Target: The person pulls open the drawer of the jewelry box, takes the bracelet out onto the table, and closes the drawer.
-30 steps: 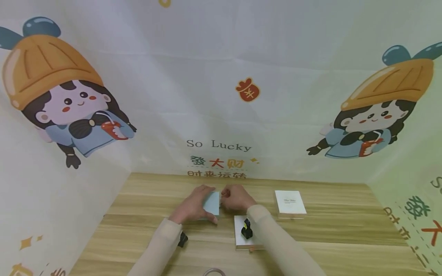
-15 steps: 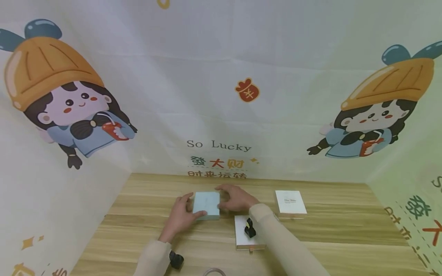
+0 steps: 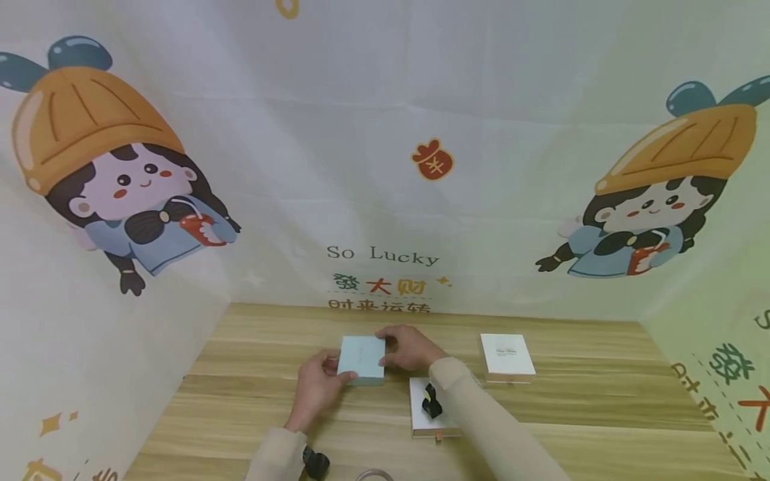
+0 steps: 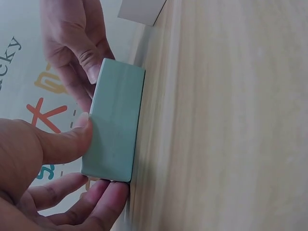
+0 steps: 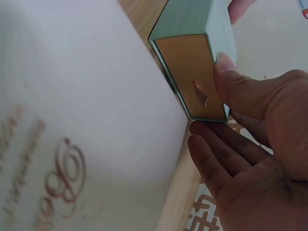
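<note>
A pale blue-green gift box (image 3: 362,361) lies flat on the wooden table between my two hands. My left hand (image 3: 317,389) grips its left end; in the left wrist view the thumb is on the top edge and the fingers bend against the end. At the opposite end, my right hand (image 3: 414,349) holds the box with thumb and fingers spread across it. The right wrist view shows that end as a brown drawer face (image 5: 190,72) with a small ribbon tab (image 5: 200,94).
One white box (image 3: 423,404) sits near the right forearm, partly behind the sleeve and a black wrist camera (image 3: 431,401). Another white box (image 3: 507,356) with printed lettering lies farther right. A ring-shaped object (image 3: 374,474) shows at the bottom edge. A printed curtain (image 3: 385,200) stands behind.
My left hand has drawn back from over the box to its left end, uncovering the top. My right hand's curled fingers have spread onto the right end. The box has barely shifted.
</note>
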`<control>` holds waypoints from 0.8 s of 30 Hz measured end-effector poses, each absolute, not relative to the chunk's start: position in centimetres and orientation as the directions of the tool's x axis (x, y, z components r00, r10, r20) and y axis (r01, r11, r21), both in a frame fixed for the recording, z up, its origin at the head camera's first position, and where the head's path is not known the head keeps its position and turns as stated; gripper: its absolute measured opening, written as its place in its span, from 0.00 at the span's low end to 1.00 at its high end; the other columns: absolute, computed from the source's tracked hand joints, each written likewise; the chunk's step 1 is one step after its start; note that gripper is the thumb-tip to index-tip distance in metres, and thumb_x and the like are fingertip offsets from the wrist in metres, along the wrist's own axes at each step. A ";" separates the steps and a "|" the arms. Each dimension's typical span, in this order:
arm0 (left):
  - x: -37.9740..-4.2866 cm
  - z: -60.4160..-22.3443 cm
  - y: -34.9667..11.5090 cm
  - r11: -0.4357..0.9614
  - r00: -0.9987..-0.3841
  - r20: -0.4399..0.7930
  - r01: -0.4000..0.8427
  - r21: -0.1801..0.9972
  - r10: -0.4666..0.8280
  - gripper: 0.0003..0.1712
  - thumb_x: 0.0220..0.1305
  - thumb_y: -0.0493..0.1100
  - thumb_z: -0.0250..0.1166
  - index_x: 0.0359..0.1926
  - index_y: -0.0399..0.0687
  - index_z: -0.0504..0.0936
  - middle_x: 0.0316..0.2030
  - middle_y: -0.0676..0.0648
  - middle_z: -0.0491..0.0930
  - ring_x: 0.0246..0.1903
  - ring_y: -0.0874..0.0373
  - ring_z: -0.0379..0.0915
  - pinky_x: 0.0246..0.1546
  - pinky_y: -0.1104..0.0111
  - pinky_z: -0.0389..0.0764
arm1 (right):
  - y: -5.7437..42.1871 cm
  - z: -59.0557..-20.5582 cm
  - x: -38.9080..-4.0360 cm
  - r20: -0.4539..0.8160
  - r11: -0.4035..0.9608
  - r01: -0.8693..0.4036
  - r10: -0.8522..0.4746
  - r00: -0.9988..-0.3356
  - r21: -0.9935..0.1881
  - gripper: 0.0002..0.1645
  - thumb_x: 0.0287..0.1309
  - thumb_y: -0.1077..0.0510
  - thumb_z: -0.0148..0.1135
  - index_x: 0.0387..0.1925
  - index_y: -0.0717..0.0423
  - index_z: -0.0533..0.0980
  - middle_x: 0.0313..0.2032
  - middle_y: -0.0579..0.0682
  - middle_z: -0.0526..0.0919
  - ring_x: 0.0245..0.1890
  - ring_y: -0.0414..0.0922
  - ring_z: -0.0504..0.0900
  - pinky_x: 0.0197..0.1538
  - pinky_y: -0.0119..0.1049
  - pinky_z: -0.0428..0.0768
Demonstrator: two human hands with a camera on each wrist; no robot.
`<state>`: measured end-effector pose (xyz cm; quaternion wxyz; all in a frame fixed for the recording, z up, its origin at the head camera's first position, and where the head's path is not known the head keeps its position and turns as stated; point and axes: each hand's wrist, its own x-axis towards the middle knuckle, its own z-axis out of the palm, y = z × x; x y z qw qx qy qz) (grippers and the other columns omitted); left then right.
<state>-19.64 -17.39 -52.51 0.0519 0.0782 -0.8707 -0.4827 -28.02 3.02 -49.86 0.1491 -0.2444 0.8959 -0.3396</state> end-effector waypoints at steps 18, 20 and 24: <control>-21.7 -52.5 -18.8 0.447 -0.981 -0.099 -0.164 0.879 -0.165 0.23 0.51 0.34 0.77 0.50 0.35 0.85 0.44 0.38 0.85 0.43 0.50 0.81 0.41 0.66 0.80 | 3.1 -49.9 -26.8 -0.029 0.677 -0.328 -0.458 -0.889 -0.659 0.25 0.47 0.55 0.82 0.42 0.64 0.80 0.38 0.54 0.84 0.34 0.42 0.76 0.41 0.36 0.80; -22.0 -52.4 -18.9 0.442 -0.979 -0.110 -0.175 0.880 -0.170 0.22 0.51 0.33 0.76 0.50 0.36 0.85 0.44 0.38 0.85 0.44 0.49 0.80 0.41 0.67 0.79 | 3.0 -49.7 -26.6 -0.020 0.690 -0.325 -0.441 -0.897 -0.647 0.23 0.46 0.56 0.83 0.38 0.64 0.80 0.35 0.53 0.83 0.32 0.42 0.75 0.38 0.35 0.78; -22.6 -52.3 -18.9 0.432 -0.974 -0.129 -0.198 0.880 -0.185 0.20 0.52 0.33 0.75 0.49 0.37 0.86 0.45 0.39 0.86 0.45 0.49 0.80 0.42 0.68 0.78 | 3.0 -49.5 -26.2 -0.017 0.724 -0.302 -0.396 -0.918 -0.620 0.22 0.45 0.55 0.83 0.31 0.62 0.78 0.30 0.50 0.79 0.29 0.42 0.72 0.34 0.33 0.74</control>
